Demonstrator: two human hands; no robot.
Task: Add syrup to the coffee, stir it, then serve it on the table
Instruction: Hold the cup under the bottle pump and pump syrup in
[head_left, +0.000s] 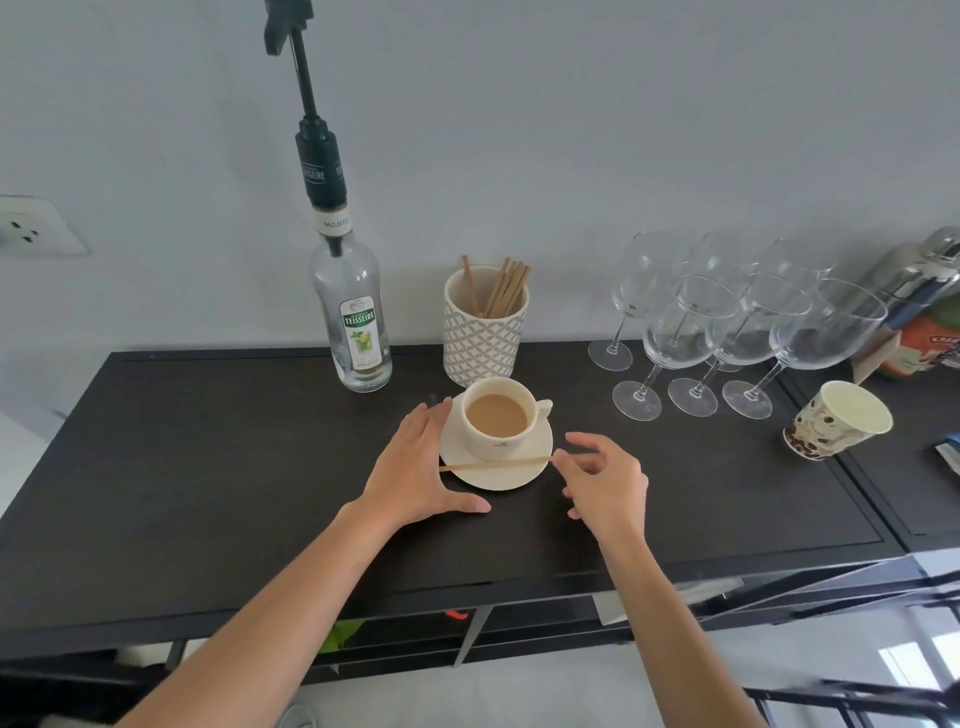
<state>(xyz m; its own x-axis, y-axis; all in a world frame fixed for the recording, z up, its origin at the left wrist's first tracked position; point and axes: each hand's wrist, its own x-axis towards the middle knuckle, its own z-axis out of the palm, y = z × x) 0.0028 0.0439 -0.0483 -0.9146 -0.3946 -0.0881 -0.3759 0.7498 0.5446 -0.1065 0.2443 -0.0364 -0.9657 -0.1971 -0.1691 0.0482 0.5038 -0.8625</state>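
A white cup (500, 415) of milky coffee stands on a white saucer (535, 457) on the dark table (208, 467). A wooden stir stick (496, 464) lies flat across the saucer's near side. My right hand (605, 480) pinches the stick's right end between thumb and forefinger. My left hand (421, 462) rests open on the table, its fingers along the saucer's left rim. A clear syrup bottle (353, 306) with a tall black pump stands behind, to the left of the cup.
A patterned holder (483, 338) with several wooden sticks stands right behind the cup. Several wine glasses (727, 332) crowd the back right. A paper cup (836, 421) lies tilted at the right. Boxes and a metal flask (919, 280) sit at the far right.
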